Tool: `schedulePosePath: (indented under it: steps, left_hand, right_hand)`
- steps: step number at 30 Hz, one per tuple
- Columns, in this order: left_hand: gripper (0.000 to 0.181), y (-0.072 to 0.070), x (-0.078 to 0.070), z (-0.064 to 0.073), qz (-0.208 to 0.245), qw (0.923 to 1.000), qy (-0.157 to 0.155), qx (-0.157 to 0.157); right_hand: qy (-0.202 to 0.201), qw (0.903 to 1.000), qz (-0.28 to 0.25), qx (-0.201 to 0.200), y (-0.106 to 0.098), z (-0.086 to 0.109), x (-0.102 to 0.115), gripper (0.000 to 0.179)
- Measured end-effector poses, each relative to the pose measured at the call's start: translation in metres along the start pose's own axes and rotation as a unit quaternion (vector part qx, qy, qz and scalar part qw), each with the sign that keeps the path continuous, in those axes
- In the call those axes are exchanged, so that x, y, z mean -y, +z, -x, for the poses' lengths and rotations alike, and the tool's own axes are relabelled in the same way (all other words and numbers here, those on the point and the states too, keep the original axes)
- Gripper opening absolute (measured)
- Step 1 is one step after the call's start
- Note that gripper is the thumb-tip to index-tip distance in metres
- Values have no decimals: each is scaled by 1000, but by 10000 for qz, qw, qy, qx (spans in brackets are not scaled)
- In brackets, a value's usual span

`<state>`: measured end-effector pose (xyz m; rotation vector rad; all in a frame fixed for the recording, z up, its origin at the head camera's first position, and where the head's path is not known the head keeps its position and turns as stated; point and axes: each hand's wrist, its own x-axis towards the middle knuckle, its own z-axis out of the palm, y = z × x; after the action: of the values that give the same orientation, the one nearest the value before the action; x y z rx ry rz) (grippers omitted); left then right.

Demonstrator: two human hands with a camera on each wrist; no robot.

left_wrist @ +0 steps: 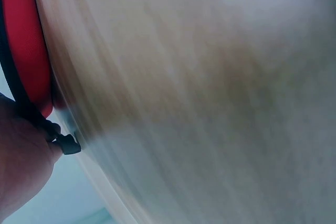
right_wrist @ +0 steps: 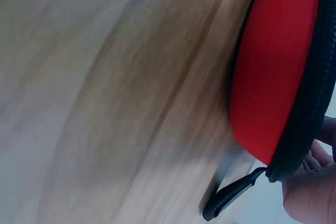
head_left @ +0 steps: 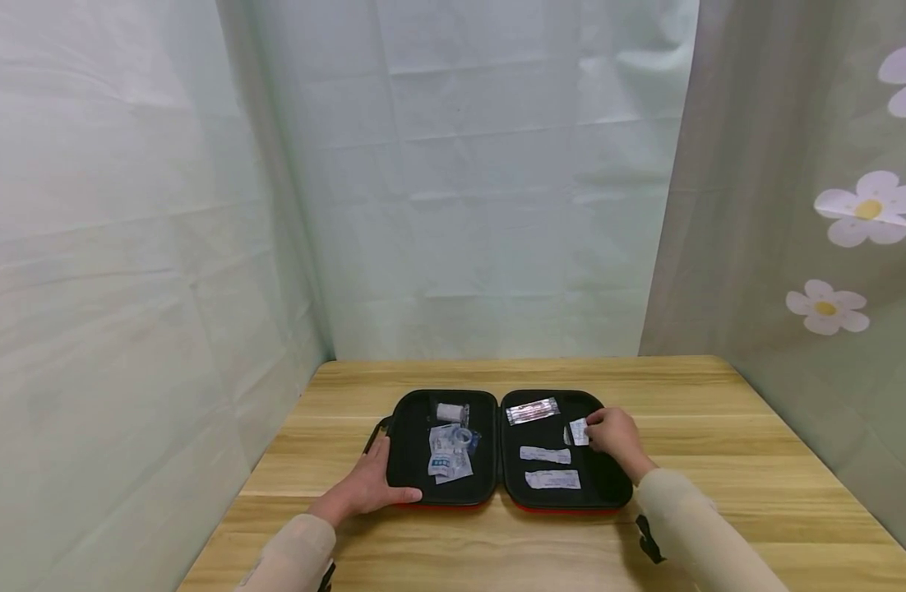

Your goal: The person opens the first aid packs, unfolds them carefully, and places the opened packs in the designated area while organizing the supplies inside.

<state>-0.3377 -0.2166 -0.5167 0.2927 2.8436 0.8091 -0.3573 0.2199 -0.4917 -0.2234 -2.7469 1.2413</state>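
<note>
A first-aid case (head_left: 499,485), red outside and black inside, lies unfolded flat on the wooden table. My left hand (head_left: 369,481) rests against its left half, thumb stretched along the front corner and fingers along the outer side by the black strap (left_wrist: 37,114). Over the right half, my right hand (head_left: 617,436) pinches a small white packet (head_left: 580,432) at its right edge. Below that packet lie two white paper packets (head_left: 545,455), and a shiny foil packet (head_left: 533,410) is above them. The right wrist view shows the case's red side (right_wrist: 273,72) with curled fingers behind the rim.
In the left half lie a wrapped white roll (head_left: 451,413), a ring-shaped tape roll (head_left: 463,437) and printed packets (head_left: 443,462). A zipper pull (right_wrist: 231,198) hangs off the right half. Pale curtains (head_left: 483,181) stand behind and beside the table (head_left: 719,460).
</note>
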Motion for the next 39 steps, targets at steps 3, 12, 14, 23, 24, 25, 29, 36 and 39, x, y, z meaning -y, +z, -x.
schedulePosePath:
  steps: [3, 12, 14, 23, 24, 25, 29, 36, 39]
  left_hand:
    - [135, -1, 0, 1, 11, 10000, -8, 2]
    - [134, -1, 0, 2, 33, 10000, -8, 23]
    - [135, -1, 0, 1, 52, 10000, -8, 21]
    - [133, -1, 0, 3, 20, 9999, 119, -2]
    - [133, -2, 0, 3, 12, 9999, 123, 3]
    - [132, -2, 0, 3, 19, 9999, 143, -1]
    - [132, -2, 0, 3, 20, 9999, 118, 9]
    - [133, -2, 0, 3, 55, 9999, 89, 13]
    - [132, -3, -2, 4, 47, 9999, 104, 11]
  right_hand:
    - [107, 9996, -238, 130, 3, -2, -1, 19]
    - [487, 9963, -633, 326, 8, -5, 1, 21]
    - [559, 9950, -745, 373, 9, -6, 1, 21]
    - [784, 9889, -1074, 664, 18, -8, 0, 22]
    - [798, 9884, -1094, 683, 19, -8, 0, 23]
    - [800, 9883, -1098, 687, 19, -8, 0, 23]
    - [798, 9887, -1107, 614, 23, -12, -5, 24]
    - [745, 9917, -971, 406, 23, -9, -1, 29]
    - [724, 9922, -949, 373, 23, -9, 0, 30]
